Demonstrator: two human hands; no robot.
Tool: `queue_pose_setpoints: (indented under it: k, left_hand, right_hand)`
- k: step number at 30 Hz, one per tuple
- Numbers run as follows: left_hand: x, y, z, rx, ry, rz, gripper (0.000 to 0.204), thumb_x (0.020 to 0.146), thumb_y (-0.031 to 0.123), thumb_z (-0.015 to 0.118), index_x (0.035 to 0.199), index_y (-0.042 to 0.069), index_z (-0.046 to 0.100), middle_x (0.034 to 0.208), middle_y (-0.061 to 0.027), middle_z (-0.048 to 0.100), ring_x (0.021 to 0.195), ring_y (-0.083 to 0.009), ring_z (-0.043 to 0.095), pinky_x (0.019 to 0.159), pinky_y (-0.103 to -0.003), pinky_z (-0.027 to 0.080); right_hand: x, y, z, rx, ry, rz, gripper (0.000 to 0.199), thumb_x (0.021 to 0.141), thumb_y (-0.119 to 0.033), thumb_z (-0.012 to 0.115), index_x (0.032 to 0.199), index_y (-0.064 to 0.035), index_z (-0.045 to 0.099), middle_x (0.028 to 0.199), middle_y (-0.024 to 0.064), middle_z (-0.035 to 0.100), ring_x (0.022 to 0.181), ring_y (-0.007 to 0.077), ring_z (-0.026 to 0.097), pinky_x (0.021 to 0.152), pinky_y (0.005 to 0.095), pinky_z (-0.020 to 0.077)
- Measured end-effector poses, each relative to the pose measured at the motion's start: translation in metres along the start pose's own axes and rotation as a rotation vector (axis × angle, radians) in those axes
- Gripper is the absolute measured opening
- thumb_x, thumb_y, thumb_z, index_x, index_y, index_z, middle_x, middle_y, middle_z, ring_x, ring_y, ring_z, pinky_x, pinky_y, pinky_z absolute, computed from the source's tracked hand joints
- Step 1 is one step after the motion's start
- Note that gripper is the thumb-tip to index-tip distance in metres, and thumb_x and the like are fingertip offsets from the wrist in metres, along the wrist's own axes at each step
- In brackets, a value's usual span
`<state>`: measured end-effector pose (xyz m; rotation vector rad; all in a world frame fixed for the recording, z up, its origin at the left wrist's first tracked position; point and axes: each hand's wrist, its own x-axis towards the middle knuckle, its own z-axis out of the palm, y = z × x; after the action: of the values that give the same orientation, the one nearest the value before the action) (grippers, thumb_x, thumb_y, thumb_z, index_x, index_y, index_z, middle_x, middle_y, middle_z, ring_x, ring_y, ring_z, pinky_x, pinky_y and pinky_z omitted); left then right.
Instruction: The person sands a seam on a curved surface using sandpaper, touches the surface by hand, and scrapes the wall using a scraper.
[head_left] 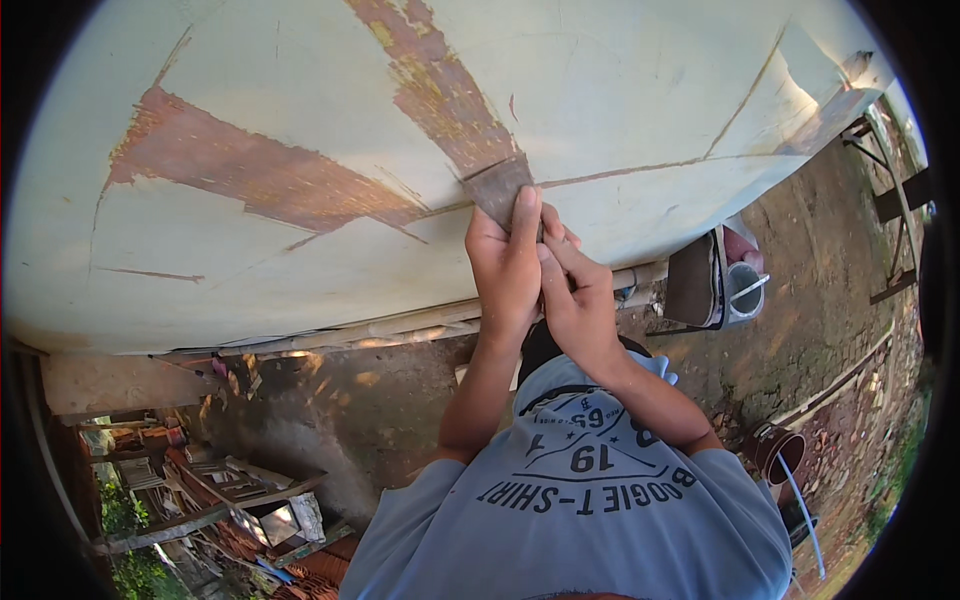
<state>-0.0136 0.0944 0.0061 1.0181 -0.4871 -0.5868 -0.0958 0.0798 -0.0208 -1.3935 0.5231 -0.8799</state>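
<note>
A wide, flat scraper blade (pixel 497 184), dark and worn, lies against a large pale painted surface (pixel 300 90). My left hand (pixel 508 262) grips the scraper, its thumb pressed along the blade. Close beside it, my right hand (pixel 582 300) is closed round the lower end of the same tool; its handle is mostly hidden by my fingers. From the blade's edge a stripped brown strip with yellowish flecks (pixel 435 85) runs up and to the left. A second bare brown patch (pixel 250 165) spreads across the left of the surface, and thin scored lines cross the paint.
Below the surface runs a pale rail (pixel 400 325). On the right stand a grey bucket (pixel 746 292) and a dark flat panel (pixel 692 285) on the dirt floor (pixel 800 230). Farther back is a brown bucket (pixel 775 450) with a blue stick. Scrap wood (pixel 240 490) is piled at lower left.
</note>
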Motion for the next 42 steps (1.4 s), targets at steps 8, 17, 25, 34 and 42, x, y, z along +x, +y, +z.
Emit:
queue_pose_setpoints:
  k: [8,17,25,34,42]
  left_hand:
    - [0.002,0.008,-0.003,0.007,-0.035,0.015,0.016,0.105,0.016,0.051,0.096,0.003,0.054,0.071,-0.0027,0.053,0.060,-0.0129,0.059,0.057,-0.028,0.052]
    - [0.003,0.007,-0.003,0.011,-0.027,0.018,0.019,0.105,0.018,0.052,0.093,0.003,0.053,0.071,-0.0026,0.054,0.062,-0.0144,0.059,0.058,-0.028,0.051]
    - [0.004,0.023,0.003,0.013,-0.030,0.031,0.016,0.105,0.018,0.052,0.099,0.003,0.053,0.071,-0.0031,0.054,0.061,-0.0149,0.059,0.057,-0.028,0.050]
    - [0.013,0.027,0.004,0.053,-0.066,0.053,0.016,0.104,0.018,0.053,0.099,0.004,0.054,0.071,-0.0033,0.055,0.063,-0.0156,0.060,0.060,-0.030,0.052]
    - [0.004,-0.005,-0.011,0.055,-0.053,-0.050,0.018,0.105,0.020,0.054,0.101,0.002,0.054,0.072,-0.0046,0.056,0.063,-0.0161,0.060,0.060,-0.030,0.052]
  right_hand:
    - [0.001,-0.006,-0.001,0.035,-0.054,0.074,0.030,0.102,-0.012,0.054,0.126,0.0051,0.062,0.075,0.0027,0.061,0.068,0.0038,0.048,0.056,0.0219,0.0420]
    - [0.002,-0.002,0.000,0.085,-0.064,0.087,0.028,0.102,-0.012,0.055,0.120,0.0071,0.064,0.072,0.0007,0.058,0.069,0.0042,0.049,0.056,0.0219,0.0422]
    - [0.013,-0.023,0.001,0.087,-0.113,0.030,0.027,0.102,-0.011,0.055,0.120,0.0056,0.065,0.074,0.0023,0.062,0.070,0.0045,0.050,0.058,0.0228,0.0440]
    - [0.012,-0.011,0.001,0.088,-0.108,0.012,0.025,0.101,-0.012,0.057,0.117,0.0056,0.065,0.067,0.0039,0.058,0.066,0.0046,0.050,0.054,0.0245,0.0434]
    - [0.005,0.033,0.008,0.075,0.064,-0.126,0.032,0.102,-0.009,0.053,0.130,0.0037,0.060,0.079,0.0063,0.063,0.076,0.0062,0.052,0.063,0.0236,0.0467]
